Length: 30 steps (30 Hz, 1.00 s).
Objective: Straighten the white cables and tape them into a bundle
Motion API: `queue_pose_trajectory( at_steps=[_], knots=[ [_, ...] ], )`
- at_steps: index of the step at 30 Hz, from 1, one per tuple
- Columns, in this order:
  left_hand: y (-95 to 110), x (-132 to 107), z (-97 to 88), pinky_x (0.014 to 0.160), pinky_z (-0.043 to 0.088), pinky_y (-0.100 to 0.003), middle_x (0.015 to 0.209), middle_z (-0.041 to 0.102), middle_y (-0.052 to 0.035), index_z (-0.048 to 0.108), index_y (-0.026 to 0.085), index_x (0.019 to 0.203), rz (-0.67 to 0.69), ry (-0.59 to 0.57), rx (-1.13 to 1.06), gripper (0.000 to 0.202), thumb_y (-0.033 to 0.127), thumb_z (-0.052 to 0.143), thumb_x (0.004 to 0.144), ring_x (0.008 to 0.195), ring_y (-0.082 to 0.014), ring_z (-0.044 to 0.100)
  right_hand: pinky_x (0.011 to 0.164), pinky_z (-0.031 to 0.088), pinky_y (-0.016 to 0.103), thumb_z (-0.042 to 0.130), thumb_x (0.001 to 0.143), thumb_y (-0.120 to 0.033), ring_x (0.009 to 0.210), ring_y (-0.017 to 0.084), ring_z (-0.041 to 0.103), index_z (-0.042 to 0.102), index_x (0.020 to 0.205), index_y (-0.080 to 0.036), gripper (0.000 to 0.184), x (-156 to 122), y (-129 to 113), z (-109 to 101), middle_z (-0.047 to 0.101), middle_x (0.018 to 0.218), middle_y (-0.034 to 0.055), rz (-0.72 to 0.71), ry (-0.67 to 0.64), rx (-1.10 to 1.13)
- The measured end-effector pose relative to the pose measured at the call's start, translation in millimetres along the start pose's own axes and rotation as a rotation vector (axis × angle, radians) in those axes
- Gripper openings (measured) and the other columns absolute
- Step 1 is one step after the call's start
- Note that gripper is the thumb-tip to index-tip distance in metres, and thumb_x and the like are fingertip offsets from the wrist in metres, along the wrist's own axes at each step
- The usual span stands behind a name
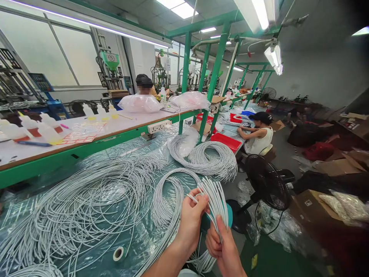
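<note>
My left hand (191, 218) pinches a few ends of a bundle of white cables (215, 198) between thumb and fingers. My right hand (221, 243) grips the same bundle lower down, holding the strands together near the table's right edge. The bundle loops back into a coil of white cables (167, 196) lying on the green, plastic-covered table (135, 246). A big loose heap of white cables (83, 204) spreads to the left. A roll of tape (118, 253) lies near my left forearm.
Another coil of cables (210, 157) sits farther along the table. A raised shelf (86, 134) carries squeeze bottles (49, 129), a power strip (159, 126) and plastic bags (140, 103). A black floor fan (266, 182) stands right. A seated person (259, 132) works beyond; cardboard boxes (314, 207) line the floor.
</note>
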<state>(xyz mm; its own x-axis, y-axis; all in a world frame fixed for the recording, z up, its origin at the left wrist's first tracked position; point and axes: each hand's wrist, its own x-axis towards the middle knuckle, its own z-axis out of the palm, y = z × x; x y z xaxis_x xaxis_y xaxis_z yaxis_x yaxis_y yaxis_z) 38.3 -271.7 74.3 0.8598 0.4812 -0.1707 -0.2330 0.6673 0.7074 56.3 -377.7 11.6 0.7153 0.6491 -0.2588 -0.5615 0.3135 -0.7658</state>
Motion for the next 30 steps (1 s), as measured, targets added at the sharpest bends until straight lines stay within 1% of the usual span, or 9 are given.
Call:
queue_pose_trajectory(
  at_steps=[2,4,7,10,14,19,24,26,30],
  knots=[
    [-0.8,1.2,0.9,0.063,0.039,-0.021,0.065,0.053,0.0026,0.062,0.013,0.094,-0.018,-0.011,0.011,0.031,0.034,0.077,0.075,0.058,-0.0082,0.047,0.039,0.009,0.024,0.061,0.082,-0.065,0.039,0.005,0.009,0.033,0.053,-0.021,0.059,-0.3,-0.7,-1.6,0.017,0.043,-0.0108,0.002,0.003,-0.005],
    [-1.8,1.8,1.2,0.063,0.039,-0.021,0.062,0.051,0.0026,0.062,0.013,0.081,-0.017,-0.034,0.014,0.025,0.035,0.074,0.078,0.058,-0.0082,0.046,0.039,0.010,0.024,0.061,0.082,-0.065,0.040,0.005,0.009,0.034,0.053,-0.021,0.059,-0.6,-1.6,-3.2,0.018,0.044,-0.0105,0.011,-0.005,0.000],
    [-3.2,1.7,1.0,0.064,0.040,-0.022,0.060,0.050,0.0029,0.057,0.015,0.070,-0.013,-0.020,0.010,0.027,0.035,0.074,0.078,0.057,-0.0085,0.046,0.040,0.012,0.024,0.062,0.082,-0.064,0.040,0.005,0.010,0.036,0.053,-0.021,0.058,-1.2,-1.7,-4.3,0.018,0.044,-0.0104,0.022,-0.022,0.017],
    [-3.8,1.2,0.6,0.063,0.040,-0.022,0.061,0.049,0.0033,0.057,0.015,0.071,-0.021,0.008,0.010,0.025,0.033,0.074,0.076,0.057,-0.0089,0.047,0.039,0.012,0.023,0.062,0.082,-0.064,0.040,0.005,0.009,0.035,0.053,-0.021,0.058,-1.8,-0.3,-3.4,0.017,0.044,-0.0107,0.014,-0.016,0.036],
    [-2.6,-0.3,0.2,0.060,0.038,-0.023,0.067,0.049,0.0031,0.057,0.016,0.071,0.039,0.019,0.029,0.017,0.029,0.066,0.078,0.057,-0.0095,0.048,0.039,0.012,0.022,0.063,0.081,-0.063,0.040,0.005,0.008,0.035,0.054,-0.021,0.058,-2.7,0.5,-1.9,0.017,0.044,-0.0112,0.007,-0.013,0.037],
    [2.0,-3.7,0.1,0.072,0.039,-0.024,0.074,0.052,-0.0007,0.054,0.017,0.066,0.106,-0.042,-0.018,0.013,0.021,0.057,0.078,0.074,-0.0130,0.049,0.039,0.010,0.022,0.061,0.082,-0.065,0.040,0.004,0.009,0.034,0.054,-0.021,0.059,-4.8,-0.9,-0.3,0.017,0.044,-0.0110,-0.036,0.006,-0.019],
    [3.0,-5.6,4.5,0.068,0.038,-0.024,0.066,0.046,0.0008,0.050,0.018,0.067,0.005,-0.168,-0.153,0.017,0.024,0.058,0.081,0.065,-0.0120,0.044,0.039,0.008,0.023,0.063,0.078,-0.068,0.039,0.004,0.010,0.033,0.052,-0.021,0.061,-6.7,-0.2,2.6,0.016,0.043,-0.0112,-0.056,0.073,-0.072],
    [1.2,-5.5,7.5,0.065,0.037,-0.023,0.065,0.045,0.0020,0.053,0.017,0.070,0.012,-0.163,-0.124,0.017,0.025,0.064,0.081,0.062,-0.0103,0.041,0.039,0.008,0.024,0.065,0.075,-0.070,0.039,0.004,0.010,0.033,0.052,-0.022,0.062,-7.5,0.9,2.2,0.016,0.042,-0.0113,-0.058,0.112,-0.076],
    [-3.5,-4.9,12.1,0.062,0.036,-0.022,0.066,0.046,0.0035,0.061,0.016,0.090,-0.025,-0.098,-0.035,0.025,0.030,0.075,0.075,0.062,-0.0092,0.040,0.040,0.013,0.024,0.068,0.073,-0.068,0.041,0.005,0.011,0.034,0.054,-0.022,0.061,-11.1,3.3,-2.3,0.018,0.045,-0.0104,-0.058,0.176,-0.057]
  ],
)
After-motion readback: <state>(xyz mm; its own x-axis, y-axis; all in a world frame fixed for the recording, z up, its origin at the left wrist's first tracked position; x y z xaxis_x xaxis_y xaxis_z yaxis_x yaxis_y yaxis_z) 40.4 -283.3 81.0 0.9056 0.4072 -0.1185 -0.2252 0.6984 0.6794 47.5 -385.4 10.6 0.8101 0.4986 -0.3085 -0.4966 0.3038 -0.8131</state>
